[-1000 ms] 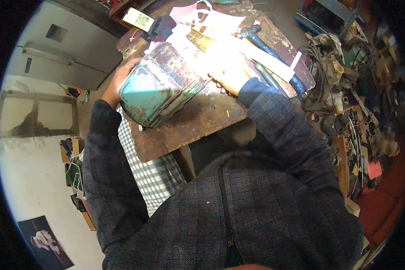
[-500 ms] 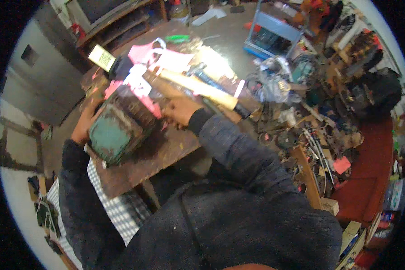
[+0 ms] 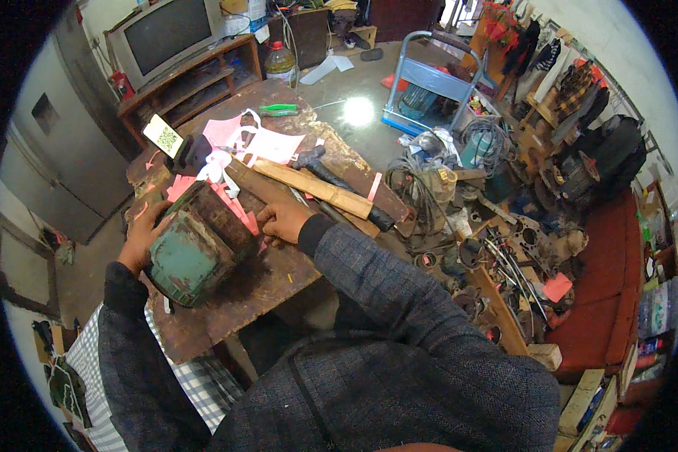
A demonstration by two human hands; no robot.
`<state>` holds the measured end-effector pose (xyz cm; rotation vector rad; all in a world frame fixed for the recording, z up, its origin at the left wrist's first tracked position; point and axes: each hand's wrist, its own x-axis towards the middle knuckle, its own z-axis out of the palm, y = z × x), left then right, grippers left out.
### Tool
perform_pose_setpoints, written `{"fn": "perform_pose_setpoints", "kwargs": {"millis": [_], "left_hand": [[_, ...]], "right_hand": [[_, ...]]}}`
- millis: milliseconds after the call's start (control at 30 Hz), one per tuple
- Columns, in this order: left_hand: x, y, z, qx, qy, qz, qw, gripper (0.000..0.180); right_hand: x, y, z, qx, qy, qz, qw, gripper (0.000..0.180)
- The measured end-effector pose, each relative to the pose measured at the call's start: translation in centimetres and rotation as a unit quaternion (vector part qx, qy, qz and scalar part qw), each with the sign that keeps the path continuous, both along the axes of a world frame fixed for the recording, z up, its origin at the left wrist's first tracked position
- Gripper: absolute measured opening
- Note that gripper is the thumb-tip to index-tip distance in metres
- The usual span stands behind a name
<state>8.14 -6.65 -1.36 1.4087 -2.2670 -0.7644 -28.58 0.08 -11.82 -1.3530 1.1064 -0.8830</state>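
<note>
A worn green metal motor housing sits on the brown table at the left, rust showing on its edges. My left hand grips its left side, the fingers partly hidden behind it. Pink paper strips stick out along its far right edge, and white ribbon lies in loops behind it. Beside the strips' near end is my right hand, its fingers curled and the index finger bent towards the paper. Whatever its fingertips hold is too small to make out.
Behind the hands lie a bamboo strip, a black-handled hammer, pink sheets and a green-handled tool. A phone stands at the table's far left. Cables, metal parts and a blue trolley crowd the floor to the right.
The view has tilted up and sharpened, showing more of the far room. Both hands keep nearly the same places at the motor housing and the pink strips.
</note>
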Motion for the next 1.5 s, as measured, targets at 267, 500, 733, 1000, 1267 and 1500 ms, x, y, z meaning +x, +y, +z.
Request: {"fn": "perform_pose_setpoints", "kwargs": {"millis": [267,500,733,1000,1267,1500], "left_hand": [[-0.2,-0.8,0.1,-0.045,-0.029,-0.007,0.999,0.045],[0.4,-1.7,0.2,-0.172,-0.041,-0.171,0.969,0.040],[-0.1,-1.3,-0.1,-0.035,-0.010,-0.042,0.998,0.041],[-0.1,-1.0,0.0,-0.035,0.007,-0.028,0.999,0.045],[1.2,-2.6,-0.7,0.076,0.046,-0.059,0.994,0.048],[2.1,-3.6,-0.4,0.039,0.011,-0.184,0.982,0.042]], "right_hand": [[-0.3,0.2,0.3,0.046,0.092,0.006,0.995,0.028],[-1.2,-0.6,-0.9,0.097,0.050,0.065,0.992,0.033],[-0.4,0.6,0.9,0.153,-0.011,-0.012,0.988,0.026],[-0.5,0.0,-0.3,0.080,0.015,-0.015,0.997,0.026],[-1.3,-2.5,-2.0,-0.170,0.296,0.188,0.921,0.021],[-0.9,-1.8,-1.9,-0.111,0.074,0.106,0.985,0.023]]}}
